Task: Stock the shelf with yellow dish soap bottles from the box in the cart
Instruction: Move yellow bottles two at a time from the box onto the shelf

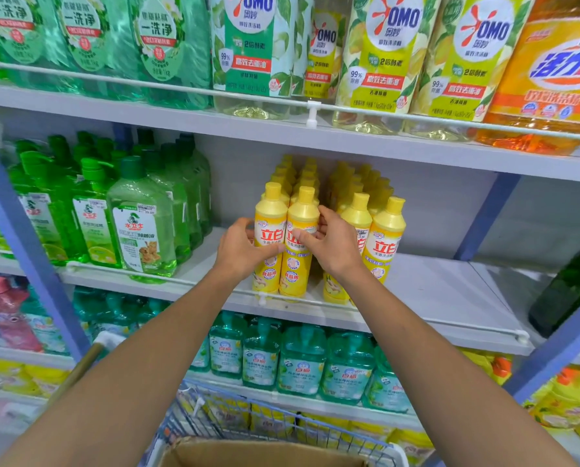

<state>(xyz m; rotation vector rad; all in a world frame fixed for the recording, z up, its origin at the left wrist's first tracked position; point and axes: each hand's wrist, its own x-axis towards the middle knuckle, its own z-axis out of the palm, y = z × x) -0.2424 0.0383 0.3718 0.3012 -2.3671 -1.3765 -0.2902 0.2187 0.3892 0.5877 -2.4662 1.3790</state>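
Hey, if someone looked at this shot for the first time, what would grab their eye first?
On the middle shelf, the left hand grips the leftmost yellow bottle and the right hand grips the neighbouring bottle, at the front of a yellow block. To their left stand green bottles, and a big orange jug sits on the shelf above, top right.

The yellow bottles (383, 230) are smooth, glossy plastic. The green bottles (143, 224) are translucent, shiny plastic. The shelf (433, 291) looks like matt painted metal. The cart (281, 423) is metal wire and the box (265, 455) matt brown cardboard.
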